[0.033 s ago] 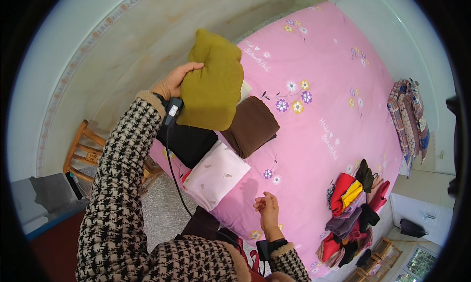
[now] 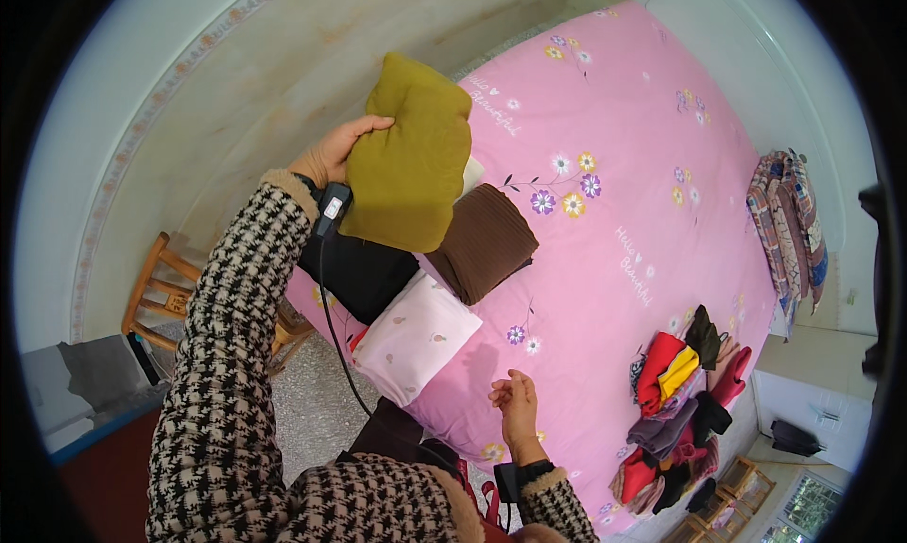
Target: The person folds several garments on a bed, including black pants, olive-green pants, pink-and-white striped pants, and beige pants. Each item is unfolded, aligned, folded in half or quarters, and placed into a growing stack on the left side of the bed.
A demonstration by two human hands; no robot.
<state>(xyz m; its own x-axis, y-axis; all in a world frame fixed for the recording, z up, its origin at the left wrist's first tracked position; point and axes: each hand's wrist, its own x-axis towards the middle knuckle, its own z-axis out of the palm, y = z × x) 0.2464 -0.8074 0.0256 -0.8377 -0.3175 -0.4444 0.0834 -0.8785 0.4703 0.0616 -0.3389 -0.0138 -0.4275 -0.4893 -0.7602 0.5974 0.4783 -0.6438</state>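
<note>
My left hand (image 2: 333,152) grips the left edge of a folded olive-green garment (image 2: 411,156), thumb on top and fingers hidden beneath. The garment is held above several folded pieces on the bed. Partly under it lie a black folded garment (image 2: 364,283) and a brown ribbed one (image 2: 487,246). A corner of something cream-coloured (image 2: 473,174) peeks out beside it. Nearer me is a folded white garment (image 2: 420,340) with small prints, a bit of red showing at its left edge. My right hand (image 2: 516,406) hovers over the bed near the white garment, fingers loosely bent and apart, holding nothing.
The bed has a pink flowered cover (image 2: 586,288). A jumbled heap of clothes (image 2: 675,420) lies at its right side, and folded patterned bedding (image 2: 789,231) at the far right. A wooden chair (image 2: 161,288) stands left. A black cable (image 2: 333,335) hangs from my left wrist device.
</note>
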